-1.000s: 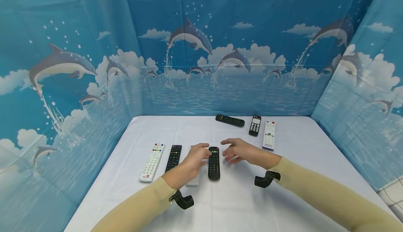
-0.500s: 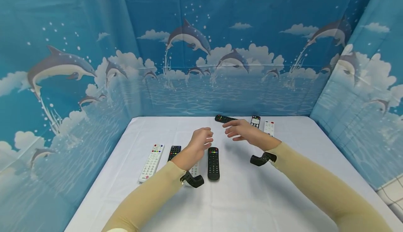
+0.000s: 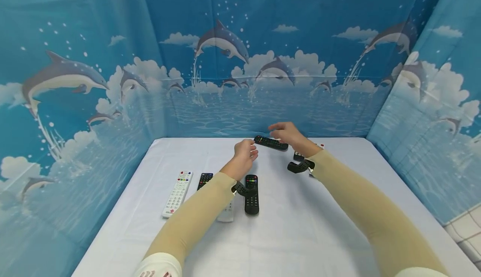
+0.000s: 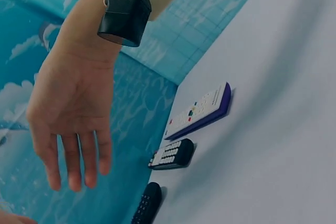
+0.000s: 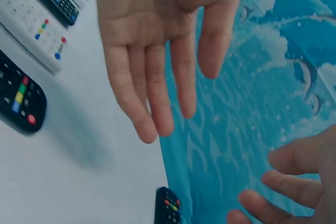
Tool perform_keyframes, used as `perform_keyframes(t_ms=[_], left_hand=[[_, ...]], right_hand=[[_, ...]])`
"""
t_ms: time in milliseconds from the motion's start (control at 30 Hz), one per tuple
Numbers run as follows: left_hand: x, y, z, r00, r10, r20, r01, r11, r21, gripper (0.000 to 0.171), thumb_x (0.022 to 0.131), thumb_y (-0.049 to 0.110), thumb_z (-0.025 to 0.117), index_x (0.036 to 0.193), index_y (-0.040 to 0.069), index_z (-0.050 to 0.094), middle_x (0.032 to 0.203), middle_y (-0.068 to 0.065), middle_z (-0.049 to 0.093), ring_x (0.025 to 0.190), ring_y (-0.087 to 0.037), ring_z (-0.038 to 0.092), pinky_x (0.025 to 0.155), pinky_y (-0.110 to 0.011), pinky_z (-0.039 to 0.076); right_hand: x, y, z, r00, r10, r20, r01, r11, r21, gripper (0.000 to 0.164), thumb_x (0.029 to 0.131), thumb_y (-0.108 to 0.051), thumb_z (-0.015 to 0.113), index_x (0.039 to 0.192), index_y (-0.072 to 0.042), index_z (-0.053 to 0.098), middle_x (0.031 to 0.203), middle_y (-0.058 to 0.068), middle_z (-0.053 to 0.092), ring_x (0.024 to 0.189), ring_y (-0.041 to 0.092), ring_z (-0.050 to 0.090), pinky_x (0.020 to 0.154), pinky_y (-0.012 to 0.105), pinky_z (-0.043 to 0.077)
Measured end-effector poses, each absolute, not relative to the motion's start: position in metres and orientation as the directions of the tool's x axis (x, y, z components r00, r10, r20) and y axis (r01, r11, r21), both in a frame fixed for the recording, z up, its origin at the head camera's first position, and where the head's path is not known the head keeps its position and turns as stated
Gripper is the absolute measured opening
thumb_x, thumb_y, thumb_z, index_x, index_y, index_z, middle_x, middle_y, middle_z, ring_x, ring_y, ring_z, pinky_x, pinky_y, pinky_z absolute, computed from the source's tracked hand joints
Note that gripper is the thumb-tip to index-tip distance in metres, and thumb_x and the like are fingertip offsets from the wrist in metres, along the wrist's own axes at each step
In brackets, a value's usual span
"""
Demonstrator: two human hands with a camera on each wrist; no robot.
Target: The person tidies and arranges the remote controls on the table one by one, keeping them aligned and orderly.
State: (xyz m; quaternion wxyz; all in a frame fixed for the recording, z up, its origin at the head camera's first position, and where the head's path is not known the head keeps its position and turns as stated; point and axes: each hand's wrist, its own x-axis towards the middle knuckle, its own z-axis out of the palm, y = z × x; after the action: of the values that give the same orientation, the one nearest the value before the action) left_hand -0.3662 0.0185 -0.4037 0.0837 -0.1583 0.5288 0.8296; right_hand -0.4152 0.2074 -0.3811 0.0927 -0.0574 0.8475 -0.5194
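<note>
My left hand is raised above the table, fingers loosely bent and holding nothing. To its right, my right hand also hovers with relaxed fingers and nothing in them. Behind the hands lies a black remote control, touched by neither. Under the right wrist, a black remote with white keys and a white remote with a purple underside are partly hidden in the head view. Nearer to me, a black remote lies beside the left wrist. In the right wrist view the left hand hangs palm visible, fingers pointing down.
On the left lie a white remote, a black remote and another white remote, the last two partly covered by the left sleeve. A white cloth covers the table. Dolphin-print curtains stand behind and at both sides.
Both hands have moved forward, away from me, toward the table's back edge. The left forearm now covers more of the left remotes; the right one covers those at the back right. The remotes appear unmoved.
</note>
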Motion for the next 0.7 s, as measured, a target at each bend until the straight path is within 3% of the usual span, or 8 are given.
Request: perform_keyframes(t_ms=[167,367,467,700], left_hand=[[-0.383,0.024,-0.413,-0.913,-0.048,-0.405,-0.323,-0.520,0.791,0.053,0.095,0.011,0.060,0.145,0.000,0.044,0.137,-0.030,0.049,0.119,-0.038,0.052,0.098,-0.040,0.051],[-0.400,0.026,-0.421,-0.908,0.014,-0.419,-0.349,-0.577,0.738,0.053,0.097,0.016,0.059,0.146,0.001,0.047,0.146,-0.031,0.039,0.133,-0.043,0.041,0.110,-0.047,0.041],[-0.406,0.027,-0.429,-0.903,0.038,-0.428,-0.360,-0.609,0.707,0.060,0.097,0.018,0.058,0.151,-0.001,0.039,0.149,-0.032,0.033,0.139,-0.046,0.034,0.114,-0.049,0.036],[-0.414,0.036,-0.454,-0.890,0.058,-0.452,-0.375,-0.657,0.654,0.071,0.097,0.022,0.056,0.156,-0.001,0.024,0.152,-0.032,0.027,0.142,-0.047,0.028,0.115,-0.052,0.031]], right_hand=[[-0.434,0.213,-0.385,-0.982,-0.167,-0.085,-0.003,0.466,-0.885,0.043,0.103,-0.024,0.056,0.144,-0.010,0.054,0.149,0.016,0.048,0.134,0.038,0.046,0.109,0.055,0.040],[-0.449,0.229,-0.393,-0.983,-0.184,-0.022,-0.091,0.581,-0.809,0.047,0.104,-0.027,0.052,0.148,-0.009,0.050,0.153,0.017,0.042,0.139,0.039,0.039,0.110,0.059,0.035],[-0.454,0.239,-0.401,-0.982,-0.185,-0.033,-0.090,0.619,-0.780,0.050,0.105,-0.029,0.050,0.151,-0.009,0.047,0.154,0.016,0.041,0.140,0.039,0.037,0.111,0.060,0.034],[-0.458,0.253,-0.426,-0.970,-0.216,-0.116,-0.076,0.714,-0.696,0.059,0.106,-0.028,0.044,0.159,-0.007,0.027,0.163,0.020,0.024,0.146,0.043,0.025,0.112,0.064,0.028]])
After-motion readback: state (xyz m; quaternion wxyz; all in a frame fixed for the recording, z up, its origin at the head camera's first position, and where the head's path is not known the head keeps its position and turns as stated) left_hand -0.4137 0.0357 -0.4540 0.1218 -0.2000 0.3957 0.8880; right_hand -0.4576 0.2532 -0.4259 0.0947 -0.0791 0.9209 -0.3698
